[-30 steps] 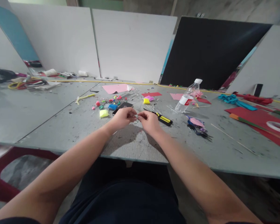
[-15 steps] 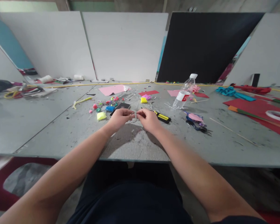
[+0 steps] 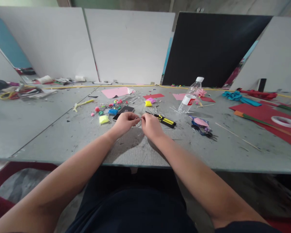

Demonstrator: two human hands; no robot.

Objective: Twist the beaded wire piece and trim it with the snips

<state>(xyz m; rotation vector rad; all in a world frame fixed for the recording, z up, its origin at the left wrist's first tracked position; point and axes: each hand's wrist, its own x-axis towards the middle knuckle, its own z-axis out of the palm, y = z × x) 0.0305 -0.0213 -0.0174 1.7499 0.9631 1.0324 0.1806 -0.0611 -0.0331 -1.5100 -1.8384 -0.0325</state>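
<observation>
Hands meet over the middle of a grey worktop [image 3: 63, 136], where the left hand [image 3: 123, 123] and right hand [image 3: 150, 124] pinch the two ends of a small loop of thin wire [image 3: 138, 120], fingers closed on it and held just above the surface. Just behind the hands lie a dark phone [image 3: 126, 110], a yellow-and-black screwdriver [image 3: 166, 120] and bits of bright modelling clay [image 3: 103, 119]; a plastic water bottle [image 3: 190, 96] leans farther to the right, with red card [image 3: 264, 115] and a roll of white tape [image 3: 285, 121] well apart at the edge. Bending so fine a piece probably goes best with short, even twists, grips kept close together and wrists low near the surface.
</observation>
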